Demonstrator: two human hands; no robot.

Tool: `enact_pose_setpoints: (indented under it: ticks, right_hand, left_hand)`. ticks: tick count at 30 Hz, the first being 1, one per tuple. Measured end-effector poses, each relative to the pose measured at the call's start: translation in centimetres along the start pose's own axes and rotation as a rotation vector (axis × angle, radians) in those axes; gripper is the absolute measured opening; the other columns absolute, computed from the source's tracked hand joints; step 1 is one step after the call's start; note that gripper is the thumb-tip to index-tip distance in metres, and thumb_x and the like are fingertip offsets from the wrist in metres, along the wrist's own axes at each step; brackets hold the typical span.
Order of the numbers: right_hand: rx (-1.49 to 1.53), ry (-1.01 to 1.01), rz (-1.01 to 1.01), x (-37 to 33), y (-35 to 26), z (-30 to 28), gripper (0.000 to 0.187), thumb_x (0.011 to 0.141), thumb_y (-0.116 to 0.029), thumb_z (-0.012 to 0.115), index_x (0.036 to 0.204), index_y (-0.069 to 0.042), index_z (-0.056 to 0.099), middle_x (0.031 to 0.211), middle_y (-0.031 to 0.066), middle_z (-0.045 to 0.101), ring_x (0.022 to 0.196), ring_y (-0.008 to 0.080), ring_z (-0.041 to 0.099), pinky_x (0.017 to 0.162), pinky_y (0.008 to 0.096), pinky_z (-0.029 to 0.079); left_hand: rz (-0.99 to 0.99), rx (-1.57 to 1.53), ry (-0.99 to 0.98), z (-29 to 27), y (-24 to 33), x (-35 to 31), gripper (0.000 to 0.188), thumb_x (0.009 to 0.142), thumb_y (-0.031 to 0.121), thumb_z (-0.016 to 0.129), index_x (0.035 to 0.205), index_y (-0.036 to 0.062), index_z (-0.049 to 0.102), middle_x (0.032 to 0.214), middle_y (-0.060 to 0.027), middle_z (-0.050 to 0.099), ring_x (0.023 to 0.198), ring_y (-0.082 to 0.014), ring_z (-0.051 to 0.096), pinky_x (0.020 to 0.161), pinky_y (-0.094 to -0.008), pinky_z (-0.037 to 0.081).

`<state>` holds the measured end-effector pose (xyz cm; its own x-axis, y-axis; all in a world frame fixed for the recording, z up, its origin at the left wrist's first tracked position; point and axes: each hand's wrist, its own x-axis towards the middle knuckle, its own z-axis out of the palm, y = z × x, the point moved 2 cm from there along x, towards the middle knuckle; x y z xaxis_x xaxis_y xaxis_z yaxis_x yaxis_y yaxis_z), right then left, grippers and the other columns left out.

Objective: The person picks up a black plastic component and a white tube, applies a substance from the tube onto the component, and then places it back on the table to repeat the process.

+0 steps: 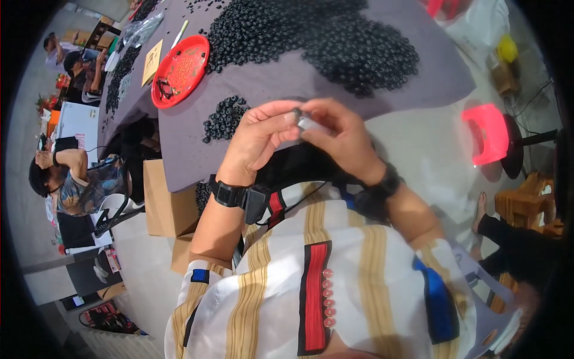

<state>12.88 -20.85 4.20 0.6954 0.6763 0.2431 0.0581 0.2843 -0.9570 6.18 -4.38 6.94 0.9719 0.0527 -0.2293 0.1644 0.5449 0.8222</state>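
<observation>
On the cloth (442, 78), a plate (190, 84) lies left of heaped pieces (365, 54).

A pink plastic stool (496, 133) stands toward three o'clock, and a brown cardboard box (160, 206) sits at nine o'clock.

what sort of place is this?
Probably an informal indoor workroom for hand work: big heaps of small black ring-like pieces on a grey-purple cloth-covered table, a brown cardboard box, and another person in a patterned shirt seated nearby.

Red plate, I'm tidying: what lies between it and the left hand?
Between the red plate and left hand, the head view shows a cluster of black rings.
</observation>
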Motion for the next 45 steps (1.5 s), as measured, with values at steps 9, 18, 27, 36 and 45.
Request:
enact_pose_setpoints:
  ticks: [9, 18, 27, 36, 45]
  right_hand:
    - [0.074, -0.020, 0.040, 0.0, -0.2, 0.0, 0.037, 0.080, 0.001, 0.068, 0.115, -0.006, 0.056, 0.100, -0.0015, 0.055, 0.093, 0.0060, 0.051, 0.084, 0.0221, 0.045]
    - [0.011, -0.061, 0.031, 0.2, 0.0, -0.2, 0.040, 0.081, 0.000, 0.068, 0.119, -0.006, 0.057, 0.103, -0.0010, 0.056, 0.093, 0.0065, 0.051, 0.086, 0.0223, 0.044]
    - [0.202, -0.107, 0.022, 0.2, 0.2, 0.1, 0.036, 0.085, 0.000, 0.065, 0.120, -0.001, 0.057, 0.110, 0.0039, 0.063, 0.098, 0.0110, 0.060, 0.086, 0.0257, 0.049]
    - [0.159, -0.060, 0.126, 0.3, 0.0, -0.3, 0.031, 0.085, -0.003, 0.066, 0.116, -0.002, 0.063, 0.094, 0.0017, 0.068, 0.074, 0.0033, 0.057, 0.055, 0.0171, 0.042]
    - [0.190, -0.052, 0.105, 0.2, -1.2, -0.1, 0.033, 0.085, -0.003, 0.067, 0.117, -0.001, 0.060, 0.099, 0.0035, 0.067, 0.084, 0.0066, 0.062, 0.065, 0.0189, 0.048]
  left_hand:
    - [-0.020, -0.147, 0.025, -0.6, -0.4, 0.0, 0.027, 0.091, 0.005, 0.056, 0.116, -0.0045, 0.059, 0.097, -0.0111, 0.067, 0.073, -0.0130, 0.063, 0.070, -0.0261, 0.055]
    - [-0.033, -0.157, -0.044, -0.4, -0.6, 0.2, 0.029, 0.092, 0.004, 0.055, 0.119, -0.0031, 0.058, 0.090, -0.0077, 0.065, 0.075, -0.0124, 0.062, 0.072, -0.0264, 0.055]
    - [-0.043, -0.151, -0.083, 0.0, -0.5, 0.0, 0.033, 0.092, 0.004, 0.054, 0.125, -0.0027, 0.054, 0.096, -0.0075, 0.065, 0.078, -0.0124, 0.062, 0.074, -0.0263, 0.055]
    - [-0.053, -0.197, -0.135, 0.2, -0.8, 0.1, 0.038, 0.091, 0.003, 0.055, 0.128, -0.0029, 0.051, 0.108, -0.0127, 0.065, 0.083, -0.0145, 0.062, 0.076, -0.0268, 0.053]
    - [-0.073, -0.264, -0.153, 0.6, -0.7, 0.7, 0.038, 0.091, 0.004, 0.056, 0.128, -0.0018, 0.052, 0.104, -0.0108, 0.065, 0.079, -0.0138, 0.061, 0.074, -0.0255, 0.052]
